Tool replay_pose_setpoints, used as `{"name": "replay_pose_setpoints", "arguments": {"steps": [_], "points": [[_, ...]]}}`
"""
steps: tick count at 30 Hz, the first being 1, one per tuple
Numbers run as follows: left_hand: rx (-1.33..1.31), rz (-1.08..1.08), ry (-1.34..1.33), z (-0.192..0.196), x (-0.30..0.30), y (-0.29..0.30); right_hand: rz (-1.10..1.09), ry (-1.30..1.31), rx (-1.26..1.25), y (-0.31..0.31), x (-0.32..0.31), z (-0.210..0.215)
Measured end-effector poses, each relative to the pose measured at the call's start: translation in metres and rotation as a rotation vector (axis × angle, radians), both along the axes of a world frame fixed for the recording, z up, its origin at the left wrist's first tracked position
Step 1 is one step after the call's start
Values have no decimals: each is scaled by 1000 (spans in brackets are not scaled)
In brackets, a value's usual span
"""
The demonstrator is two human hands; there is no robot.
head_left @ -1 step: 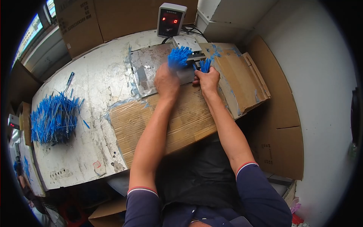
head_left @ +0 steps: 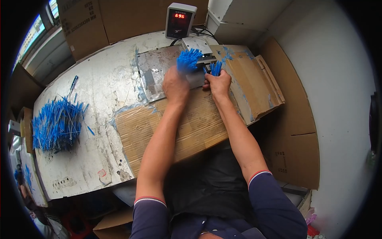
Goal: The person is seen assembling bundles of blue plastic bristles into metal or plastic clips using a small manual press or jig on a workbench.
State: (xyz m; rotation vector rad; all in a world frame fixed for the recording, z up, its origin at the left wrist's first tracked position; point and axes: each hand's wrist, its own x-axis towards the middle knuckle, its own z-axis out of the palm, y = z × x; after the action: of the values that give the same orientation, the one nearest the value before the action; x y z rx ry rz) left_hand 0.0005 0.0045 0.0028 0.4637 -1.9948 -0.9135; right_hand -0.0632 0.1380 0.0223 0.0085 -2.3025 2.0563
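Note:
My left hand (head_left: 176, 87), a little smeared by motion, is wrapped round a thick bundle of thin blue-tipped sticks (head_left: 189, 59), whose tips fan out at the top. Just to its right, my right hand (head_left: 219, 83) grips a smaller bunch of the same sticks (head_left: 216, 68) upright between thumb and fingers. Both hands are over the near side of a small bench machine (head_left: 197, 46) with a white top. The part of the machine at the fingertips is partly hidden. One blue tip stands slightly apart beside my right thumb.
A large pile of blue-tipped sticks (head_left: 57, 125) lies at the left of the worn white table (head_left: 99, 159). Tweezers (head_left: 73, 85) lie behind it. Behind the machine stands a grey counter box (head_left: 180, 22) with a red display. Cardboard (head_left: 191, 125) covers the front edge; a cardboard box (head_left: 254, 85) stands right.
The red display on the counter box shows different characters. My hands and the bundles have not visibly moved.

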Motion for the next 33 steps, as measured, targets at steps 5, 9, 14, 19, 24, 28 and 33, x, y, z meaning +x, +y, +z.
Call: {"name": "replay_pose_setpoints", "arguments": {"steps": [5, 9, 14, 19, 24, 28, 33], "points": [[-60, 22, 68, 0, -4, -2, 8, -7, -5, -3, -4, -1], [-19, -9, 9, -4, -6, -3, 15, -41, -57, -3, -3, 2], [-44, -70, -117, -3, -2, 0, 121, -73, -270, 5, 1, 0], [-57, -98, -114, 1, -2, 0, 167, -62, -357, 14, 5, -6], [-61, -103, -145, 0, -3, 0, 152, -93, -376, 15, 9, -4], [-154, -98, -182, -4, -2, -2, 165, -150, -316, 16, 15, 0], [-192, -106, -190, -4, -4, 1, 219, -107, -330, 21, 15, -2]]}}
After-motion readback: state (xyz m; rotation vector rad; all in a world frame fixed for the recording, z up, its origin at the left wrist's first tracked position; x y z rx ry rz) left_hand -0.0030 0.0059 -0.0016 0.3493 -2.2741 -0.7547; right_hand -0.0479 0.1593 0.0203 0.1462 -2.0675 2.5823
